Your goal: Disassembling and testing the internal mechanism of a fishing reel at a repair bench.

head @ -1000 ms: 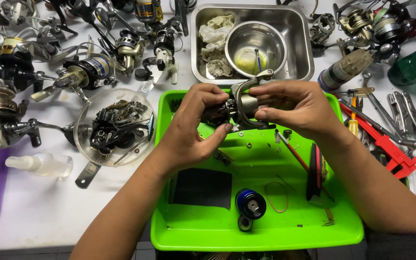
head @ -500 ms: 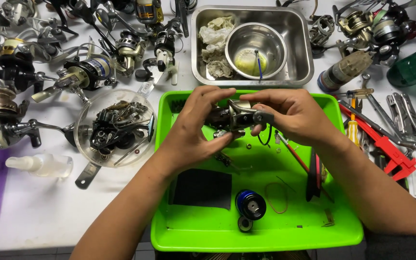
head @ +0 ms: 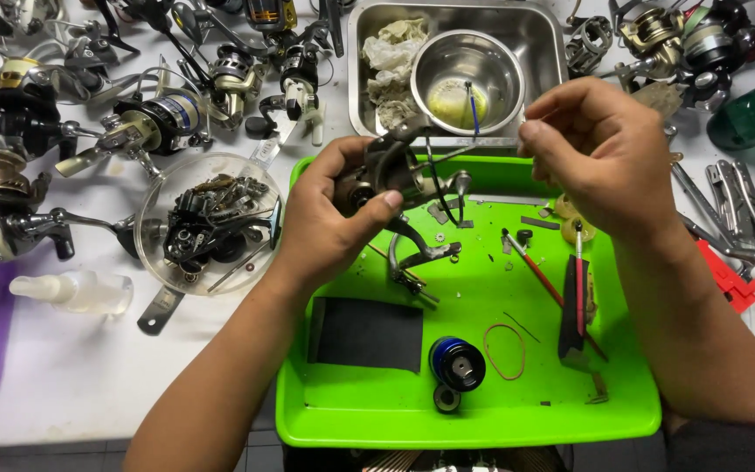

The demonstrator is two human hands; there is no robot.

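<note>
Right hand point(head: 609, 153) has lifted off the reel body point(head: 386, 170), fingertips pinched, contents indiscernible; left hand point(head: 329, 214) alone grips the reel above the green tray point(head: 482, 419), so disassembly continues.

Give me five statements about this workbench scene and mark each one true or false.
1. The left hand grips a reel body. True.
2. The right hand rests flat on the green tray. False: it is raised above the tray, fingers pinched.
3. A blue spool lies in the tray. True.
4. The steel bowl sits in the green tray. False: it sits in the metal pan.
5. A rubber band lies beside the spool. True.
</note>
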